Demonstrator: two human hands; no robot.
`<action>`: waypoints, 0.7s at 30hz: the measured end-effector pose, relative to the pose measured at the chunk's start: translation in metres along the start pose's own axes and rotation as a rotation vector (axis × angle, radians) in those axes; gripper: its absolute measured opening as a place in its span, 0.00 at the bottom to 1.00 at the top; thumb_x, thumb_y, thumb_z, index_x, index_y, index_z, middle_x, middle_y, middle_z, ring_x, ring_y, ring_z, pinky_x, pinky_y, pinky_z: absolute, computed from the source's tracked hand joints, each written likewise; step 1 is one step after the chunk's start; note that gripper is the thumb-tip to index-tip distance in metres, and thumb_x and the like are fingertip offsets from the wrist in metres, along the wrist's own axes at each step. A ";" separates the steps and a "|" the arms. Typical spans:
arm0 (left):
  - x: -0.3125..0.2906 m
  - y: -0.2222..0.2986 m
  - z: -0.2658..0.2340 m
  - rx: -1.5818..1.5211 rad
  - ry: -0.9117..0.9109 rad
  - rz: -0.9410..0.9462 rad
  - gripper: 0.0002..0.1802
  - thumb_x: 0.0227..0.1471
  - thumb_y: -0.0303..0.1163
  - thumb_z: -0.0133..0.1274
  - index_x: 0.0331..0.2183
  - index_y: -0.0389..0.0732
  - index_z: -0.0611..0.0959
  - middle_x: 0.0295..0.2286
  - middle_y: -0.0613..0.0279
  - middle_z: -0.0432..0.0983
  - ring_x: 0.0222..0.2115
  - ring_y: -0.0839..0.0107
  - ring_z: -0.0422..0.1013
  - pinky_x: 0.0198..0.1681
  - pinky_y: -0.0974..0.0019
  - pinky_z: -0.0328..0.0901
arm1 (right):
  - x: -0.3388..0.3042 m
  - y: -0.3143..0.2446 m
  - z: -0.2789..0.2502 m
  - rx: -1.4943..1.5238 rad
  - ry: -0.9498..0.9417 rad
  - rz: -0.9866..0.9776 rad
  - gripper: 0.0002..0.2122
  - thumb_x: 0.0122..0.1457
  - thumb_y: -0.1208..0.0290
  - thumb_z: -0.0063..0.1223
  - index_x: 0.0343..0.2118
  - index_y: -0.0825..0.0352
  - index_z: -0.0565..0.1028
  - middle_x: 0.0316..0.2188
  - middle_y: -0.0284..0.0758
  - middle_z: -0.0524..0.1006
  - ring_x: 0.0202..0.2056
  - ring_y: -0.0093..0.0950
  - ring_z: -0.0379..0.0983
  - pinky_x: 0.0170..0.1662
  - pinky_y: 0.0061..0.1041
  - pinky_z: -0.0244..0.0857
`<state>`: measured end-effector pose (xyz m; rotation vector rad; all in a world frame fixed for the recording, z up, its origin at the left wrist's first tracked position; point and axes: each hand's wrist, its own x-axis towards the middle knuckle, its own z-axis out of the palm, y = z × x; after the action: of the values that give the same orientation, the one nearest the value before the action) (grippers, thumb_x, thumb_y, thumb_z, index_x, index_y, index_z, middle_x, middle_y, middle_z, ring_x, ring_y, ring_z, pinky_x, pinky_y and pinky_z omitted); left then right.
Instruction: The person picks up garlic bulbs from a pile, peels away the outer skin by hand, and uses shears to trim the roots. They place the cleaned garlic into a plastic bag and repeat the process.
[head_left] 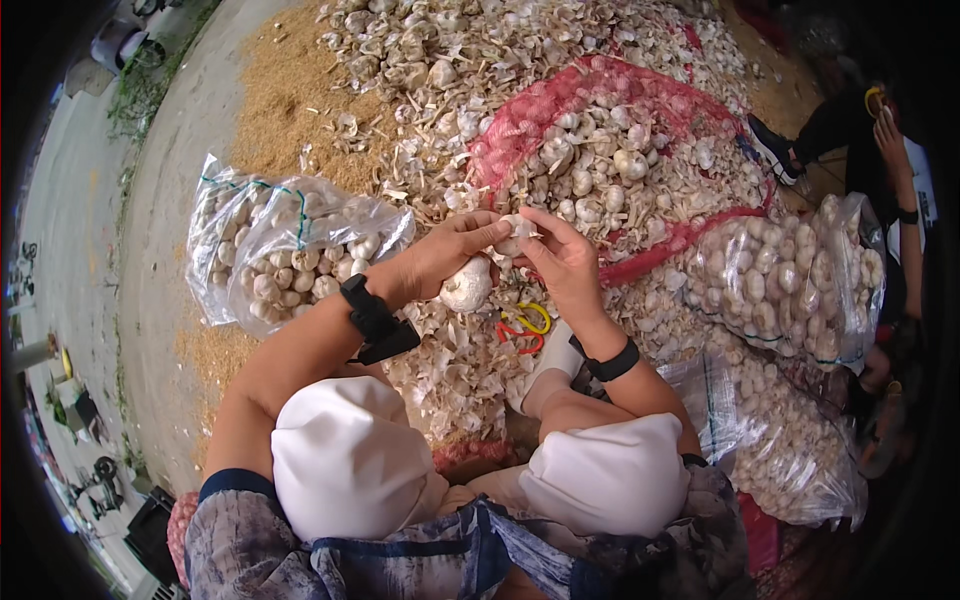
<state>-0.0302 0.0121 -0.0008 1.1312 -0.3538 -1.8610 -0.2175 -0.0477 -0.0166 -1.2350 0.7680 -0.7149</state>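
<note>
We find two pale bulbs at the hands, near the centre of the frame. The left hand (432, 262) has thumb and fingers closed on the upper bulb (514, 234); the lower bulb (466, 287) lies against the same hand, just below, though we cannot tell which fingers bear it. The right hand (568, 268) meets the upper bulb from the other side in a narrow fingertip pinch. Each wrist carries a black band.

Below the hands we note a red and yellow tool (540, 318) on the husks (430, 375), its working end not made out. A pink net (645, 265) holding loose garlic (585, 180) spreads across the upper right. We record a clear bag (330, 215) of bulbs at left and two more at right. Sawdust (285, 100) covers ground in the upper left. At the right edge, a co-worker's hand (890, 142) shows.
</note>
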 end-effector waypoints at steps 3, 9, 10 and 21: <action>0.000 -0.009 0.004 0.165 -0.196 0.188 0.21 0.58 0.35 0.57 0.51 0.40 0.75 0.36 0.69 0.77 0.32 0.82 0.72 0.32 0.76 0.68 | -0.001 -0.007 0.006 -0.332 0.046 -0.261 0.09 0.61 0.75 0.55 0.44 0.70 0.77 0.40 0.33 0.78 0.38 0.18 0.75 0.40 0.18 0.70; 0.004 -0.008 -0.005 0.326 -0.180 0.181 0.19 0.55 0.31 0.60 0.48 0.42 0.78 0.37 0.71 0.78 0.35 0.83 0.70 0.36 0.76 0.66 | 0.001 0.001 -0.024 -0.147 0.228 0.027 0.09 0.63 0.74 0.51 0.43 0.71 0.78 0.38 0.34 0.78 0.36 0.21 0.75 0.40 0.19 0.70; 0.006 -0.010 -0.006 0.327 -0.180 0.181 0.19 0.55 0.31 0.60 0.48 0.42 0.78 0.37 0.71 0.78 0.35 0.83 0.70 0.36 0.76 0.66 | 0.005 -0.003 -0.029 -0.152 0.302 0.064 0.10 0.63 0.75 0.51 0.44 0.71 0.78 0.38 0.35 0.77 0.37 0.22 0.75 0.41 0.20 0.70; 0.003 -0.011 -0.005 0.286 -0.241 0.125 0.21 0.53 0.25 0.60 0.50 0.40 0.76 0.35 0.69 0.77 0.27 0.83 0.71 0.30 0.76 0.69 | 0.002 -0.022 -0.003 -0.554 0.099 -0.312 0.05 0.56 0.76 0.60 0.33 0.70 0.78 0.30 0.33 0.77 0.32 0.25 0.74 0.35 0.24 0.68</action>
<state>-0.0330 0.0165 -0.0124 1.0440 -0.8311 -1.8786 -0.2199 -0.0550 0.0040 -1.8608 0.8993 -0.8510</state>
